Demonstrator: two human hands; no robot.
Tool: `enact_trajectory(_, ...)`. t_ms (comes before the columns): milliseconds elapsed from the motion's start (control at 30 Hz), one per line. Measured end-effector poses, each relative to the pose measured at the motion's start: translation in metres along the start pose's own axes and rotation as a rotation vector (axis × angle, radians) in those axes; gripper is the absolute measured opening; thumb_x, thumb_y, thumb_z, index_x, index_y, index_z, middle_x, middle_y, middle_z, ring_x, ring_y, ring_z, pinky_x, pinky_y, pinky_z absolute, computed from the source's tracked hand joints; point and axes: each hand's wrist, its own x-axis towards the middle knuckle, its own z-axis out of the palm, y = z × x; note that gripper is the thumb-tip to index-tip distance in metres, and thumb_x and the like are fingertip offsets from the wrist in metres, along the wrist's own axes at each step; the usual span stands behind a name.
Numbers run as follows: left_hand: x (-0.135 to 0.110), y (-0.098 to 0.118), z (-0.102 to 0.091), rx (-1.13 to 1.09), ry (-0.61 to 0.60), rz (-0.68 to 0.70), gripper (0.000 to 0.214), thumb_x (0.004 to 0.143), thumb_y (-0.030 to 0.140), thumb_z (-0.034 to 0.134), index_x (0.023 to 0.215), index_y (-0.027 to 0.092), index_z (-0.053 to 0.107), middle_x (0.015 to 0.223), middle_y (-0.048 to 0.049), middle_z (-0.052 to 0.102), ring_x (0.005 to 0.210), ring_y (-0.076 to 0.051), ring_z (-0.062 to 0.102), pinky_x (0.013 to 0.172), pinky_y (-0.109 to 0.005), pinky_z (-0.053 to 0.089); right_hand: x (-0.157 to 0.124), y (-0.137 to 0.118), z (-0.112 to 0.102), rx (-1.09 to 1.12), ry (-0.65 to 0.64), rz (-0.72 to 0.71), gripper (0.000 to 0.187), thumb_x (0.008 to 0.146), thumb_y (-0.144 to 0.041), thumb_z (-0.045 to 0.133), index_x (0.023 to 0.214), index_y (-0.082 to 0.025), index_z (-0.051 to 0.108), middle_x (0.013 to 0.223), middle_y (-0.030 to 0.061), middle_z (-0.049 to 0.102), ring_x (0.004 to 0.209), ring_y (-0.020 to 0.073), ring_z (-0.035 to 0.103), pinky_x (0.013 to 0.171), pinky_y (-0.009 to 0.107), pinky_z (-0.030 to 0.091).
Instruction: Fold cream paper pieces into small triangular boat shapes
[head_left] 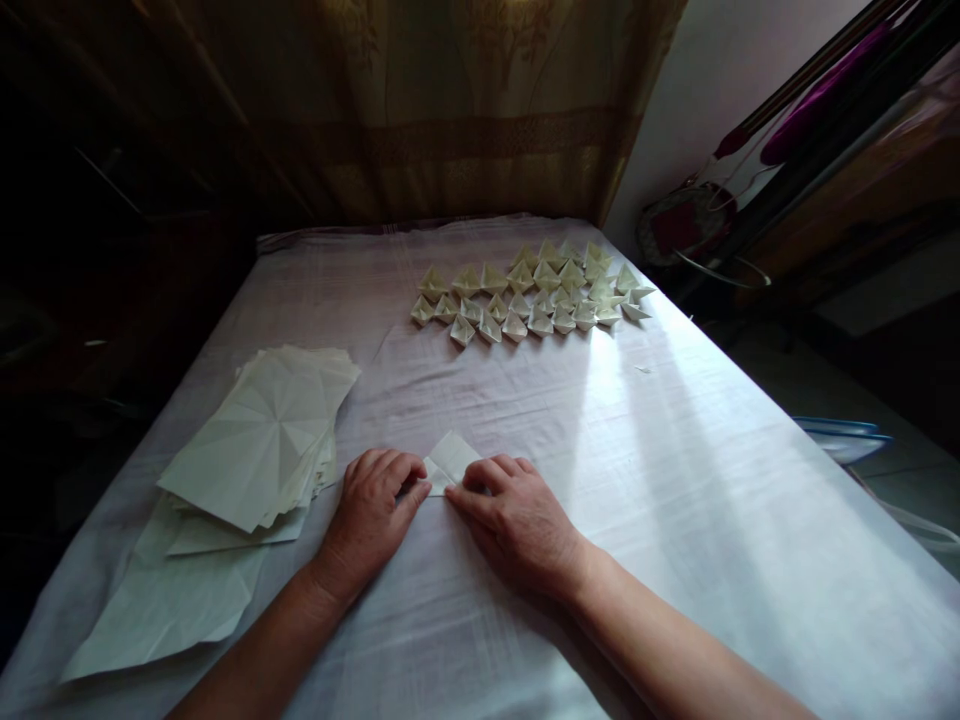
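A small folded piece of white paper (451, 455) lies on the cloth-covered table, one corner pointing away from me. My left hand (381, 500) pinches its left corner between thumb and fingers. On the right side, my right hand (517, 515) has its fingers closed on the paper, with the thumb at the near edge. Both hands rest low on the cloth and partly hide the paper's sides. Left of my left hand lies a stack of creased paper sheets (262, 430), fanned unevenly.
Several rows of small folded paper boats (517, 300) stand at the far right of the table (337, 290). A curtain (420, 120) hangs behind the far edge. Off the right edge are a bag (686, 225) and a blue-rimmed item (840, 435).
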Motion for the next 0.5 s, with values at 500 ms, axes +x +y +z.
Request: enact_trajectory(500,-0.012,-0.011,-0.012,0.087,-0.003,0.022,0.011,0.088,0.023,0.058,0.095,0.025,0.066,0.095,-0.0022,0.070,0.092,-0.023,0.060,0.084,-0.039,0.044,-0.001,-0.001,0.000,-0.019,0.004,-0.003,0.028,0.091,-0.023,0.061,0.118,-0.027,0.069,0.102,0.0055,0.065,0.094,0.0211,0.052,0.078,0.035,0.034)
